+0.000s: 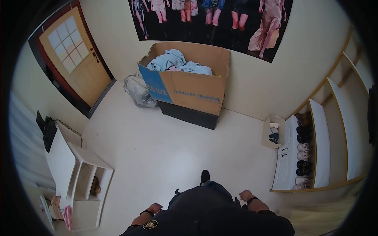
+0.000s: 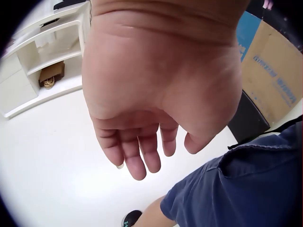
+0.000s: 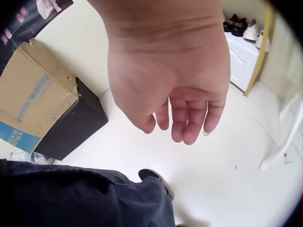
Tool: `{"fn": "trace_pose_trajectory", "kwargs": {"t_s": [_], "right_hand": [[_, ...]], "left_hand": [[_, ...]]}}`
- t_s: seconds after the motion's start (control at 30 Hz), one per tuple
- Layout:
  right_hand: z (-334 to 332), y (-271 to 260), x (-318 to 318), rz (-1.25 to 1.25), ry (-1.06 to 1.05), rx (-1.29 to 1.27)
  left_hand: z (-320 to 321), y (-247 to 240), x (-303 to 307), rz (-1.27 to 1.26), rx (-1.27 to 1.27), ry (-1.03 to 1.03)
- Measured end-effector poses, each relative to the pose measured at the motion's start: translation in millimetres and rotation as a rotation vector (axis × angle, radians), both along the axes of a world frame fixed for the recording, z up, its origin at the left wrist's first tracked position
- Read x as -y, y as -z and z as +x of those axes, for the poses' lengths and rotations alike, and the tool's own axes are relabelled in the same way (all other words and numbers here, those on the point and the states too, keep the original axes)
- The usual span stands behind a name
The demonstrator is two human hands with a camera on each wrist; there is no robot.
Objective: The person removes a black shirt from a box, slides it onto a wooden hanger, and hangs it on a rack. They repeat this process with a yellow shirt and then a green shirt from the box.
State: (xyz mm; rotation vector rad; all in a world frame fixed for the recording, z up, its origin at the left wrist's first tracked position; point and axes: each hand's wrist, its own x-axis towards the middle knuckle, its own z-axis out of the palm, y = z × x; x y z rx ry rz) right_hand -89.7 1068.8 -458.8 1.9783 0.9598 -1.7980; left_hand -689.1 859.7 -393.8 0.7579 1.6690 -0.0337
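Note:
My left hand [image 1: 155,207] hangs beside my body, its fingers loosely bent with nothing in them; the left wrist view shows the bare palm [image 2: 161,85]. On the other side, my right hand [image 1: 246,195] also hangs free, the palm [image 3: 165,71] bare in the right wrist view. Ahead of me, out of reach of both hands, a large cardboard box [image 1: 193,88] holds light blue cloth [image 1: 168,59] heaped near its rim. Beneath the box is a black base [image 1: 189,115].
A grey plastic bag [image 1: 139,92] lies left of the box. White shelving [image 1: 88,157] stands on the left, near a door [image 1: 75,55]. To the right are a bin [image 1: 272,133] and a shoe rack [image 1: 287,157] with several shoes. Pale floor [image 1: 157,145] stretches before me.

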Motion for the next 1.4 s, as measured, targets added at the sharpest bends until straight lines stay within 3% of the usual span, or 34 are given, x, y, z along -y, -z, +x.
{"fn": "trace_pose_trajectory", "kwargs": {"t_s": [0.07, 0.1, 0.13, 0.17, 0.2, 0.23, 0.27, 0.43, 0.57, 0.63, 0.73, 0.77, 0.9, 1.0, 1.1, 1.13, 1.3, 1.33, 1.4], "right_hand": [[-21, -36, -61, 0.151, -0.037, 0.063], [4, 36, -93, 0.343, -0.401, -0.060], [-4, 27, -124, 0.495, -0.365, -0.069], [-28, -21, -154, 0.483, -0.168, -0.056], [-36, -18, -180, 0.590, -0.097, -0.081], [-57, -53, -201, 0.646, 0.095, -0.152], [-68, -52, -222, 0.682, 0.182, -0.208], [-117, -92, -303, 0.753, -0.062, -0.149], [-160, -127, -349, 0.730, -0.088, -0.163], [-176, -138, -371, 0.830, -0.236, -0.159], [-218, -202, -419, 0.833, -0.288, -0.167], [-232, -223, -435, 0.841, -0.296, -0.174], [-290, -311, -520, 0.927, -0.261, -0.333], [-301, -335, -569, 0.969, -0.126, -0.448], [-322, -363, -620, 1.017, -0.021, -0.489], [-331, -371, -639, 1.037, -0.051, -0.469], [-362, -371, -745, 1.020, -0.058, -0.339], [-365, -362, -769, 1.010, -0.050, -0.341], [-366, -327, -816, 1.075, -0.115, -0.114]], "left_hand": [[6, -9, -31, 0.011, -0.036, -0.130], [6, -23, -56, 0.029, -0.065, -0.238], [3, -23, -78, 0.076, -0.057, -0.311], [2, -18, -98, 0.121, -0.044, -0.386], [1, -20, -122, 0.159, -0.042, -0.413], [1, -22, -149, 0.201, -0.039, -0.441], [0, -20, -172, 0.267, -0.027, -0.418], [-13, -28, -268, 0.313, -0.005, -0.356], [-36, -26, -349, 0.364, 0.162, -0.329], [-49, -26, -394, 0.350, 0.064, -0.169], [-71, -46, -473, 0.444, 0.012, -0.010], [-78, -57, -499, 0.513, -0.017, 0.071], [-102, -147, -632, 0.894, 0.049, 0.053], [-105, -222, -696, 1.119, 0.056, -0.014], [-112, -265, -748, 1.313, 0.042, 0.014], [-114, -272, -765, 1.435, 0.022, 0.030], [-119, -276, -822, 1.355, -0.146, 0.151], [-122, -268, -830, 1.385, -0.237, 0.233], [-121, -253, -841, 1.398, -0.333, 0.327]]}}
